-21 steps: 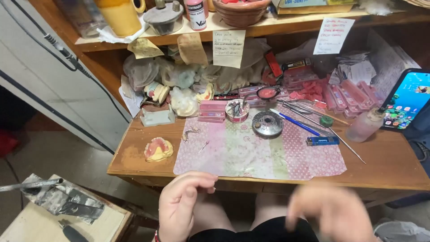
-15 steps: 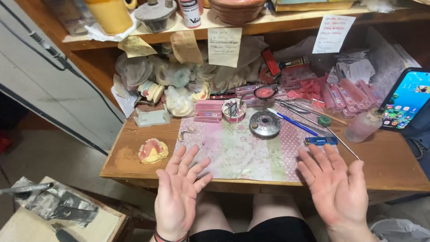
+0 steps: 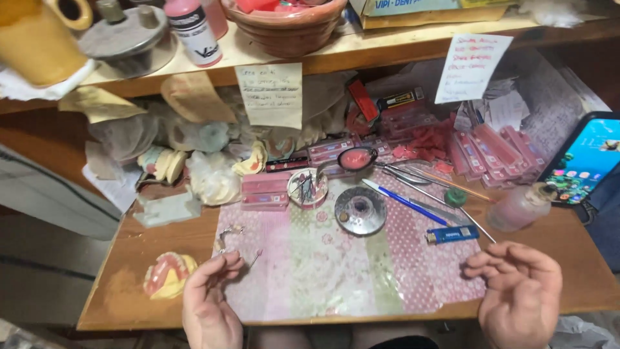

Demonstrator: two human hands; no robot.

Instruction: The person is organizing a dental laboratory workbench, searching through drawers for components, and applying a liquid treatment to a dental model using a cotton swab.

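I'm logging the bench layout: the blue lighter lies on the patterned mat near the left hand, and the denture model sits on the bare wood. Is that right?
Not quite. The head view shows the blue lighter on the patterned mat near the right hand, not the left hand. The denture model does sit on bare wood.

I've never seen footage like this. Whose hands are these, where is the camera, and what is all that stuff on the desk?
The camera sits on a person's head, looking down at a wooden workbench. The left hand and right hand hover palm-up over a patterned pink mat; neither holds anything. Beside the left hand lies a denture model with pink gums. Near the right hand lie a blue lighter, a blue pen and a round metal dish. A lit phone leans at the right.
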